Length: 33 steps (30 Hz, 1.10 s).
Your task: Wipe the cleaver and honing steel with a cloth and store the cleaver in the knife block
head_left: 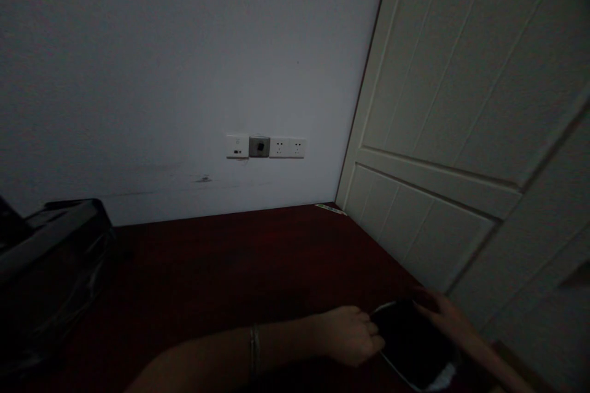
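Note:
At the lower right, a black flat thing with a thin pale edge (412, 341) lies over the dark red tabletop; its kind is too dark to make out. My left hand (350, 334) is closed, with its curled fingers at the left edge of this thing. A thin bracelet circles that wrist. On the other side, my right hand (445, 319) has its thumb and fingers bent around the upper right edge. Some of its fingertips are lost in shadow. A crumpled whitish patch (443, 377) shows at the thing's lower corner.
A bulky dark object with a glossy, plastic-like cover (55, 270) stands on the tabletop (239, 258) at the left. Wall sockets (286, 147) sit on the pale wall behind. A panelled white door (428, 196) borders the right side. A small printed strip (330, 209) lies in the far corner.

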Available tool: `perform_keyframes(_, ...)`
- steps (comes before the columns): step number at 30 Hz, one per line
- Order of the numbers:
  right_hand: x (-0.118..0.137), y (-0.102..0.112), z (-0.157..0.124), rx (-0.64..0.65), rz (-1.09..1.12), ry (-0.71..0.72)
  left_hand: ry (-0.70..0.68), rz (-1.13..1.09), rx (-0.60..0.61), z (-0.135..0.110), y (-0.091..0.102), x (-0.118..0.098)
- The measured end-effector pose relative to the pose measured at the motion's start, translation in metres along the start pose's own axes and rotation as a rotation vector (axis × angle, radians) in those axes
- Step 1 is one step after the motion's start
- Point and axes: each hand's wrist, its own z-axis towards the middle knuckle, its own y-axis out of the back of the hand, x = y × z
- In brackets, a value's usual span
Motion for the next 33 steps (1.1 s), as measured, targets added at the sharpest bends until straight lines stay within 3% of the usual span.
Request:
perform_keyframes(11,-0.011,-0.005,0.008,0.131,-0.002,-0.074,0.028,0.11,-0.098,0.007,-0.015,-0.004)
perform_keyframes(18,0.024,-0.002,0.008,0.252,0.266,-0.203,-0.015,0.111,-0.082,-0.013,0.014,0.012)
perform_keyframes(22,0.066,-0.013,0.005,0.417,0.482,-0.284,0.021,0.113,-0.083,-0.053,0.046,0.026)
perform_keyframes(26,0.127,-0.042,0.0,0.567,0.639,-0.284,0.123,0.129,-0.02,-0.115,0.087,0.027)
perform_keyframes(30,0.199,-0.093,-0.015,0.695,0.738,-0.218,0.233,0.148,0.107,-0.189,0.135,0.01)
perform_keyframes(33,0.253,-0.145,-0.034,0.822,0.83,-0.159,0.415,0.121,0.197,-0.248,0.17,-0.014)
